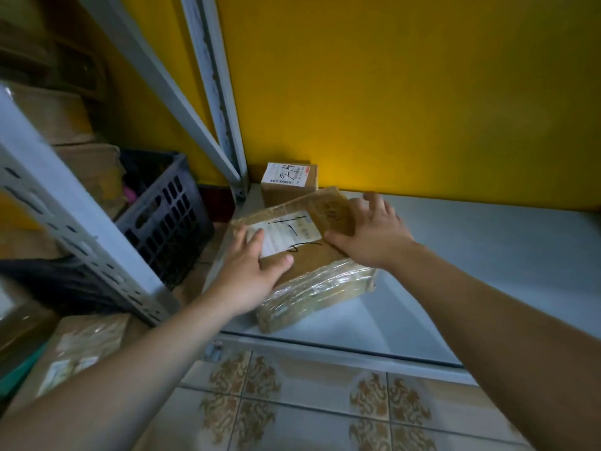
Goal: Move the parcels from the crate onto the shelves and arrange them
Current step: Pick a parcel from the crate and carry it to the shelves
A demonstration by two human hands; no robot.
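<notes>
A large brown parcel (320,281) wrapped in clear tape, with a white label and black scrawl, lies on the bottom grey shelf (471,265) near its left end. My left hand (252,271) rests flat on the parcel's near left top, fingers straight over the label. My right hand (370,234) lies on its far right top with fingers spread. A small brown parcel (289,182) with a white label stands behind it in the back left corner of the shelf.
A dark plastic crate (166,216) sits on the floor left of the shelf, beyond the slotted grey upright (81,222). More cardboard parcels (81,346) lie at lower left. A yellow wall backs the shelf. Patterned floor tiles (325,411) are in front.
</notes>
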